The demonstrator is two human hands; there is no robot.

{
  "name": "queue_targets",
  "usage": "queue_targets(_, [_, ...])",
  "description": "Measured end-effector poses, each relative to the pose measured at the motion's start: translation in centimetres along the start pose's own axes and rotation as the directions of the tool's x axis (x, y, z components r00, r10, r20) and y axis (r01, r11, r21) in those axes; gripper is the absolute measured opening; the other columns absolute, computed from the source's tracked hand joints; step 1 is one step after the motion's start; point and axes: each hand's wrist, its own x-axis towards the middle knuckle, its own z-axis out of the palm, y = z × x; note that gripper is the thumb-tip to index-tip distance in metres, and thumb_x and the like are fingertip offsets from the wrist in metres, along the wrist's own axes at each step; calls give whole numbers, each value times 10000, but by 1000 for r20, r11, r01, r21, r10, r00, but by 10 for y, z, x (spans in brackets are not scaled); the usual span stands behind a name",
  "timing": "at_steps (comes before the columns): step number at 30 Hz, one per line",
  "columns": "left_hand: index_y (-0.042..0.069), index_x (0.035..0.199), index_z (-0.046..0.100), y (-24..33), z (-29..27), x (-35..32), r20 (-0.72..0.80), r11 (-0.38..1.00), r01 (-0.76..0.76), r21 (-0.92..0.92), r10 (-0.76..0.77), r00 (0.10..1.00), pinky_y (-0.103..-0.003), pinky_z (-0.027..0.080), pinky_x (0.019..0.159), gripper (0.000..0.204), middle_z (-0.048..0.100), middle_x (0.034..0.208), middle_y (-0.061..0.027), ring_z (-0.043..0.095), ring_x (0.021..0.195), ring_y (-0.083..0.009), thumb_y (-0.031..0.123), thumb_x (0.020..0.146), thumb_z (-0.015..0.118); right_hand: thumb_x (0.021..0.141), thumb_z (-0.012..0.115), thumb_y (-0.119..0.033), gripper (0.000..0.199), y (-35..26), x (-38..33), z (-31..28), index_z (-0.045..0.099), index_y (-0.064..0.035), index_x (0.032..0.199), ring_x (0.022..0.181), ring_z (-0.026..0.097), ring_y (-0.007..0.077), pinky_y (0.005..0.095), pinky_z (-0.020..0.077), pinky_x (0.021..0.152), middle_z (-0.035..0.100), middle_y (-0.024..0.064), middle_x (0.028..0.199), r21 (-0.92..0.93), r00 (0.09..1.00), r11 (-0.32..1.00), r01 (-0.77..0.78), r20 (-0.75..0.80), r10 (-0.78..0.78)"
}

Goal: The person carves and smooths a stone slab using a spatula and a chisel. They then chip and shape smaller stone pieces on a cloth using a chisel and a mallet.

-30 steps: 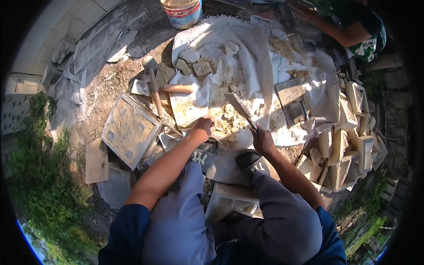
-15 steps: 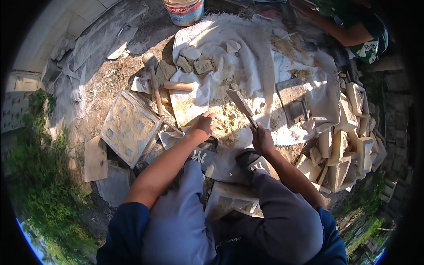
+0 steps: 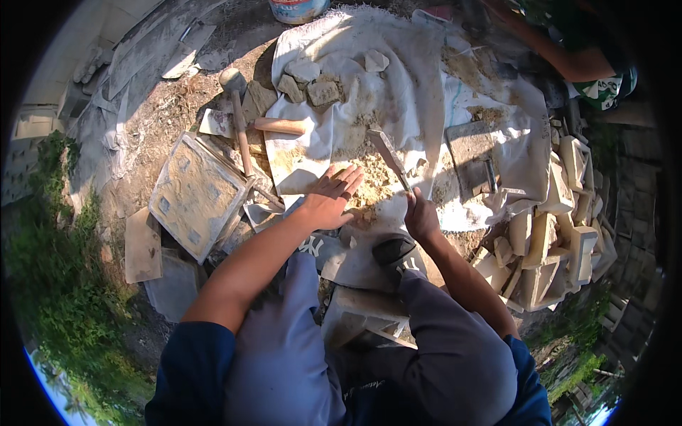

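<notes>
My left hand (image 3: pixel 331 199) is spread flat, palm down, at the near-left edge of a heap of pale yellow crumbs (image 3: pixel 375 181) on a white sack sheet (image 3: pixel 398 85). The fingers are apart and hold nothing. In my right hand (image 3: pixel 423 216) is a broad-bladed knife (image 3: pixel 388 153), gripped by its handle. Its blade points up and to the left over the heap, and I cannot tell whether it touches the crumbs. Several stone chunks (image 3: pixel 323 92) lie farther back on the sheet. A short wooden rod (image 3: pixel 280 126) rests at the sheet's left edge.
Left of the sheet are a long-handled mallet (image 3: pixel 241 135) and a square slab in a frame (image 3: pixel 195 195). A flat grey board (image 3: pixel 472 153) lies on the right. Beyond it, blocks (image 3: pixel 561 234) are piled. A bucket (image 3: pixel 298 10) stands at the back; another person's arm (image 3: pixel 561 57) reaches in far right.
My left hand has opened from curled fingers to a flat spread and moved slightly forward over the crumbs. My right hand still holds the knife, nearly unmoved. The view has shifted slightly.
</notes>
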Motion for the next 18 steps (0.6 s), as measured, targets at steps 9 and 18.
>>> queue_targets(9, [15, 1497, 316, -10, 5, -5, 214, 995, 95, -15, -90, 973, -487, 114, 1213, 856, 364, 1539, -145, 251, 1468, -249, 612, 908, 486, 1017, 434, -286, 341, -6, 4, -2, 591, 16, 1032, 668, 608, 490, 568, 485, 616, 607, 299, 676, -88, 997, 996, 9, 77, -2])
queue_targets(18, [-1, 1526, 222, -6, -3, 12, 67, 999, -36, -15, 37, 997, -478, 118, 1214, 879, 290, 1570, -165, 196, 1486, -284, 593, 930, 473, 1027, 414, -345, 385, 22, 13, -9, 624, -31, 949, 711, 635, 485, 572, 500, 658, 637, 284, 723, -162, 987, 981, -104, 106, 122])
